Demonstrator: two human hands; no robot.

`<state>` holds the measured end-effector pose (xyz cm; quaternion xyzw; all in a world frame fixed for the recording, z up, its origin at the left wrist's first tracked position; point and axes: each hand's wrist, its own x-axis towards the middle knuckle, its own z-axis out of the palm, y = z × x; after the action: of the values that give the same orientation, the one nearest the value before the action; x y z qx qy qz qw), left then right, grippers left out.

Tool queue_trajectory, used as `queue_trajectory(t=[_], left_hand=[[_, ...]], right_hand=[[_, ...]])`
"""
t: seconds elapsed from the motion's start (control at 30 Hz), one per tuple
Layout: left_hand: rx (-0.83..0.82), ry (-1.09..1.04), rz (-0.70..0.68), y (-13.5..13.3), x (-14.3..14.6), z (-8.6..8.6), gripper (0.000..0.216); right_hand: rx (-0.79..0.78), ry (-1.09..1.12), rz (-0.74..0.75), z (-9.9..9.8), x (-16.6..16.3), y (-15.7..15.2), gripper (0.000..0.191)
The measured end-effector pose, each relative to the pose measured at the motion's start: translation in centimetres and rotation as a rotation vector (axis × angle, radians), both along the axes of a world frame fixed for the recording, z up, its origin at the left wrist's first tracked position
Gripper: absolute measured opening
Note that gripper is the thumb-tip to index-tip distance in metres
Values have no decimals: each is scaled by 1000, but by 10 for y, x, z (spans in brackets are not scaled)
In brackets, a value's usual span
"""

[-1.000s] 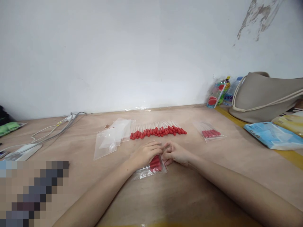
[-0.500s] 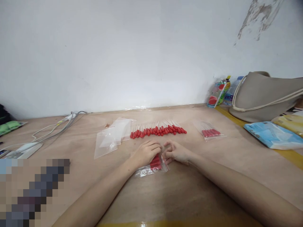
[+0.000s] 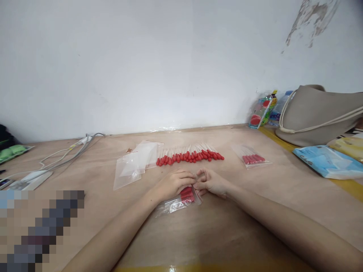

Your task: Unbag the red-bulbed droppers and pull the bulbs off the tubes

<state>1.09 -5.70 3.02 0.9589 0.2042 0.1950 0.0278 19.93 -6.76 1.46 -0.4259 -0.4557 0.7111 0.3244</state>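
A clear zip bag [image 3: 174,206] holding red-tipped sticks [image 3: 187,195] lies on the table near its front. My left hand [image 3: 177,182] rests over the bag's upper part with its fingers closed on it, hiding some of the contents. At the bag's right end, by the red zip line, my right hand [image 3: 211,182] pinches the edge between thumb and fingers. Just beyond both hands runs a row of loose white sticks with red bulb-shaped tips [image 3: 190,155]. To the right lies another clear bag [image 3: 238,152] with several such sticks inside.
Flat clear bags [image 3: 127,170] overlap left of the row. Cables [image 3: 76,149] and a power strip [image 3: 35,181] lie at far left. On the right are drink bottles [image 3: 259,113], a grey bag [image 3: 320,113] and a blue packet [image 3: 329,161]. A wall [image 3: 170,75] stands behind.
My right hand's fingertips have closed onto the bag's zip edge, and the two hands are slightly nearer each other. The bag's left part has shifted a little.
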Motion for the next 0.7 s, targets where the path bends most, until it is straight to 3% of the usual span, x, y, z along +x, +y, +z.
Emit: queue_trajectory(t=[0.4, 0.6, 0.7], left_hand=[[361, 116, -43, -1, 7, -5, 22], [329, 112, -48, -3, 6, -5, 23], [286, 56, 16, -3, 0, -1, 24]], right_hand=[[32, 20, -59, 1, -6, -3, 54], [96, -43, -165, -3, -12, -4, 43], [240, -159, -208, -4, -10, -2, 32]])
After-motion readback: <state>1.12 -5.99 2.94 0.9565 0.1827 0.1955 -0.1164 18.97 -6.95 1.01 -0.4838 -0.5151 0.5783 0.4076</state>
